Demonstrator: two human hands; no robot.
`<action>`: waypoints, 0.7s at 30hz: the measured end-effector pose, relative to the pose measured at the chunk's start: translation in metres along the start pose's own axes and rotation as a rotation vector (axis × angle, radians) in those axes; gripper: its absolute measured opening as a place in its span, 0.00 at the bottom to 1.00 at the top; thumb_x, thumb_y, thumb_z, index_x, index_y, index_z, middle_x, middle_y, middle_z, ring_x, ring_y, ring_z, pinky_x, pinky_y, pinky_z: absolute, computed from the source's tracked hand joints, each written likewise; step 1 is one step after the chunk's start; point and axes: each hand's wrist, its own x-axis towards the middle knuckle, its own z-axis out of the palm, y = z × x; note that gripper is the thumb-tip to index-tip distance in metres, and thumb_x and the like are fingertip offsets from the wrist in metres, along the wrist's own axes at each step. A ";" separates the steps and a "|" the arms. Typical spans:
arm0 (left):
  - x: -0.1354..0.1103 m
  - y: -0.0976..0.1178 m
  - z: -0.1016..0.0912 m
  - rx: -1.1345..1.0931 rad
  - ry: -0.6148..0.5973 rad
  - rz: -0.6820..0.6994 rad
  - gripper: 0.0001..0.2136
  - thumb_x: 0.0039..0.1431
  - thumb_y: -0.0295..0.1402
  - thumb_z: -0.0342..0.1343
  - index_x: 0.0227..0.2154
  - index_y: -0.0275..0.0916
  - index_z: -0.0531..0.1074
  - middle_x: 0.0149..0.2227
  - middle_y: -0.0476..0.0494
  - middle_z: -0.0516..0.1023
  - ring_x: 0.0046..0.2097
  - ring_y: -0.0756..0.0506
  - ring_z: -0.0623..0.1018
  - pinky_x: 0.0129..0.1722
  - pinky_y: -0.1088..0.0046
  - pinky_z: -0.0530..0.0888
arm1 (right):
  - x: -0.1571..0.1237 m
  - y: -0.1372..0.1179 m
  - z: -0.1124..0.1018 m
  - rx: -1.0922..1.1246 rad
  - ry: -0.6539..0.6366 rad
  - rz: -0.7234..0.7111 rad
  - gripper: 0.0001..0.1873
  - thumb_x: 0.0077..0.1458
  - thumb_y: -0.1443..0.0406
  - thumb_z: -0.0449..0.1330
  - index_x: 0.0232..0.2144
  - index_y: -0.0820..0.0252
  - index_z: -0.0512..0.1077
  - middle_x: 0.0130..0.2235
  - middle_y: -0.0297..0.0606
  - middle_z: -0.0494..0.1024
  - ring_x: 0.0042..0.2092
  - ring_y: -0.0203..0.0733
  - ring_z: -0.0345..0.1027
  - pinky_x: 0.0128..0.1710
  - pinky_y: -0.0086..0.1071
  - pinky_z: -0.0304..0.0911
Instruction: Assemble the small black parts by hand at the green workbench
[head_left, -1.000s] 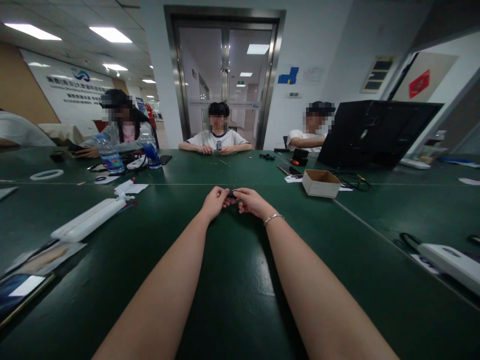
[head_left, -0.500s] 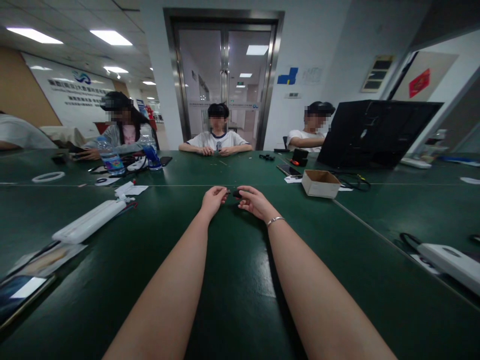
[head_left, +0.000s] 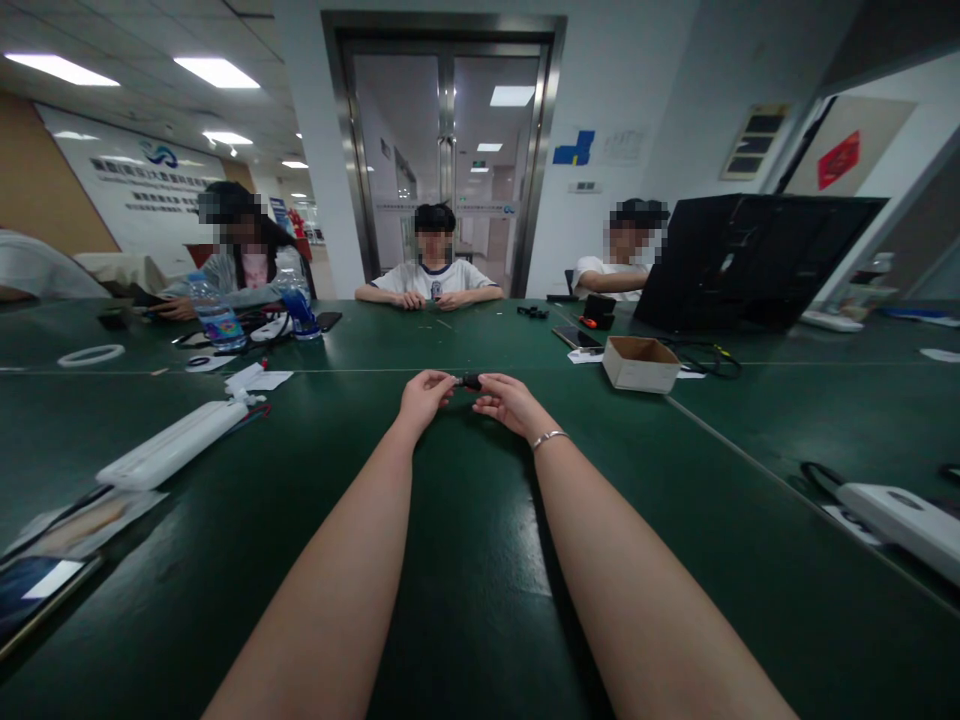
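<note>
Both my arms stretch forward over the dark green table [head_left: 465, 560]. My left hand [head_left: 424, 398] and my right hand [head_left: 506, 400] meet at the table's middle. Between their fingertips is a small black part [head_left: 472, 380], with a thin light tip toward the left hand. My right fingers pinch the black part. My left fingers are pinched at its left tip. A silver bracelet [head_left: 547, 437] sits on my right wrist.
A small open cardboard box [head_left: 641, 363] stands right of my hands. A long white device [head_left: 171, 444] lies at left, another [head_left: 896, 515] at far right. A black monitor back [head_left: 750, 262], water bottles [head_left: 214, 315] and phones lie beyond. Three people sit across the table.
My hands drew slightly apart half a second ago, showing the black part, and have now come close together again around it. They sit a little farther from me than before.
</note>
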 end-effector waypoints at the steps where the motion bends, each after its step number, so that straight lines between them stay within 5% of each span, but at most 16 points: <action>1: 0.001 -0.001 0.000 -0.004 0.005 0.000 0.14 0.43 0.38 0.64 0.31 0.34 0.71 0.29 0.44 0.75 0.30 0.50 0.74 0.28 0.77 0.69 | 0.000 0.000 0.000 0.002 -0.008 0.003 0.04 0.57 0.72 0.60 0.34 0.63 0.67 0.29 0.38 0.75 0.23 0.35 0.70 0.28 0.32 0.74; 21: 0.002 -0.004 0.000 0.057 -0.006 0.015 0.15 0.45 0.42 0.63 0.26 0.35 0.68 0.27 0.44 0.76 0.27 0.51 0.73 0.27 0.76 0.68 | -0.001 0.001 -0.001 -0.013 -0.039 -0.007 0.05 0.58 0.76 0.58 0.32 0.65 0.67 0.29 0.37 0.74 0.26 0.37 0.72 0.32 0.35 0.75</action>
